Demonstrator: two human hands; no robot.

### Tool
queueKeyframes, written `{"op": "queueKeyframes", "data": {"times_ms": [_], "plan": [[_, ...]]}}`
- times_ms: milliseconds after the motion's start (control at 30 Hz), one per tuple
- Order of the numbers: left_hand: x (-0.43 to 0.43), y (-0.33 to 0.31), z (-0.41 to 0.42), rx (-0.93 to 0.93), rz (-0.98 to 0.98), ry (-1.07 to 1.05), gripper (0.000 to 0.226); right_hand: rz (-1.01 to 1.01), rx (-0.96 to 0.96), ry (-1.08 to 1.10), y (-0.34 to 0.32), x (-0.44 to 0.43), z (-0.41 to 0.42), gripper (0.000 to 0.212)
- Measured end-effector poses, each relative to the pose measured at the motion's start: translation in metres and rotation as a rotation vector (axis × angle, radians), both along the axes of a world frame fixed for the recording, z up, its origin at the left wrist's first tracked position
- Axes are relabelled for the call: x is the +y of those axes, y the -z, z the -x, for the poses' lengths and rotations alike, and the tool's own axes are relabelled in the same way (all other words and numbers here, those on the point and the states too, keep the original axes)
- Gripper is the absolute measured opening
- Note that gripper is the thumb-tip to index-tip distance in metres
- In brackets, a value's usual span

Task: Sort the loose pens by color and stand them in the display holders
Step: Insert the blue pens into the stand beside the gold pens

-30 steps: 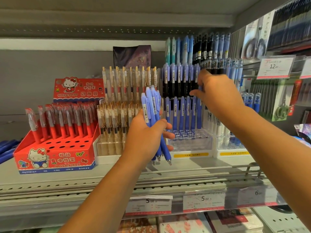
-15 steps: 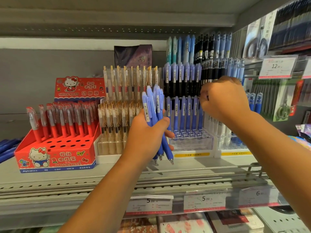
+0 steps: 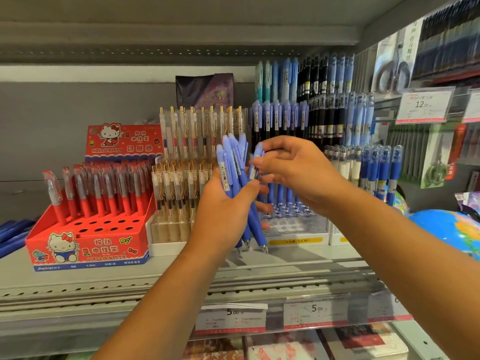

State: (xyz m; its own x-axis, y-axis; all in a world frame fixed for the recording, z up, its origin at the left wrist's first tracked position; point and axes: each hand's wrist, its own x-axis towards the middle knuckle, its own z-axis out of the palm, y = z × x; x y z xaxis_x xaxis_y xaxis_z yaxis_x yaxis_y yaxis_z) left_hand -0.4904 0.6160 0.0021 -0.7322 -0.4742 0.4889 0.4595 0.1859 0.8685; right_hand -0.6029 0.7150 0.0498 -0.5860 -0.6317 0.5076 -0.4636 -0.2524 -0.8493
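My left hand point(image 3: 223, 211) grips a bundle of several periwinkle-blue pens point(image 3: 235, 178), tips pointing down, in front of the shelf. My right hand point(image 3: 291, 170) has come beside it and pinches the top of one blue pen point(image 3: 255, 162) at the bundle's right edge. Behind the hands stands a clear tiered display holder point(image 3: 293, 224) with rows of blue and black pens; its front row has open slots. The lower part of the pinched pen is hidden among the bundle and my fingers.
A red Hello Kitty holder point(image 3: 88, 245) with red pens sits at the left. A clear holder with gold-clip pens point(image 3: 181, 178) stands beside it. Dark blue capped pens point(image 3: 381, 172), price tags point(image 3: 423, 105) and a globe point(image 3: 446, 229) are at the right.
My right hand left the upper rows of the display holder, moved down and left to the bundle, and now pinches one blue pen. My left hand stayed put.
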Motion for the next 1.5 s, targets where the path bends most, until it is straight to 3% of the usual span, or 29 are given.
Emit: {"op": "queueKeyframes", "data": {"times_ms": [167, 367, 533, 833, 1167, 1500], "plan": [[-0.004, 0.001, 0.003, 0.01, 0.002, -0.071, 0.016, 0.148, -0.143, -0.081, 0.004, 0.001, 0.002, 0.033], [-0.002, 0.001, 0.001, -0.024, -0.017, -0.07, 0.021, 0.298, -0.155, 0.071, -0.001, 0.003, 0.011, 0.023], [-0.003, 0.0, 0.0, -0.023, -0.038, -0.08, 0.026, 0.406, -0.117, 0.193, -0.009, 0.006, 0.021, 0.027], [0.0, -0.002, 0.001, 0.018, 0.01, -0.112, 0.011, 0.205, 0.305, 0.33, 0.004, -0.004, 0.029, 0.026], [0.0, 0.0, 0.0, 0.028, 0.038, -0.108, 0.006, -0.077, 0.453, 0.379, 0.021, -0.016, 0.03, 0.021], [0.001, 0.0, -0.001, 0.005, 0.099, -0.122, 0.013, -0.205, 0.412, 0.417, 0.019, -0.017, 0.036, 0.018]]}}
